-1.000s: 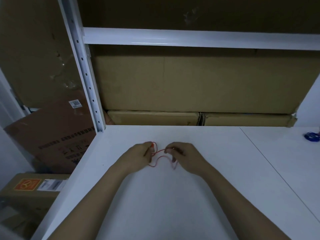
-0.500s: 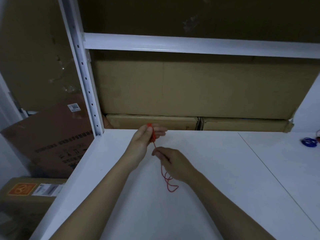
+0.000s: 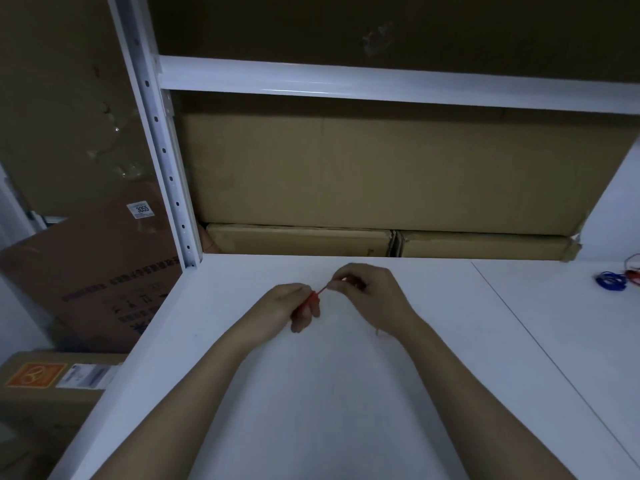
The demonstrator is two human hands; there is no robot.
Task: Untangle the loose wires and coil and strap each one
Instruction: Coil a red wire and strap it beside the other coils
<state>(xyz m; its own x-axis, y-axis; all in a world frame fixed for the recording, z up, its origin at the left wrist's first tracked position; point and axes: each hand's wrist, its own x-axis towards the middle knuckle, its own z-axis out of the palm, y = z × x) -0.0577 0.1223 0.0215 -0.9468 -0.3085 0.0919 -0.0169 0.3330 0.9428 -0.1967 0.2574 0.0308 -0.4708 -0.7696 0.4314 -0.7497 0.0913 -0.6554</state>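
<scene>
Two bare hands work over the flat white shelf top [image 3: 311, 393], and one thin red wire [image 3: 317, 296] runs between them. One coiled blue wire [image 3: 611, 281] lies well apart at the far right of the shelf, with one more loose red strand [image 3: 634, 263] just beside it at the frame edge. Three brown cardboard boxes [image 3: 381, 174] fill the back: one large one above two flat ones laid side by side.

The visible stretch of the thin red wire is short and straight, its long axis running diagonally from lower left up to the right, above the middle of the shelf. How much of it is bunched inside the hands cannot be told.

The left hand [image 3: 289, 306] comes in from the lower left, knuckles up, fingers curled together round the lower end of the wire. The right hand [image 3: 372, 294] comes in from the lower right, back of the hand towards the camera, its thumb and fingertips pinching the upper end of the wire. Both forearms rise from the bottom edge and converge toward the wire.
</scene>
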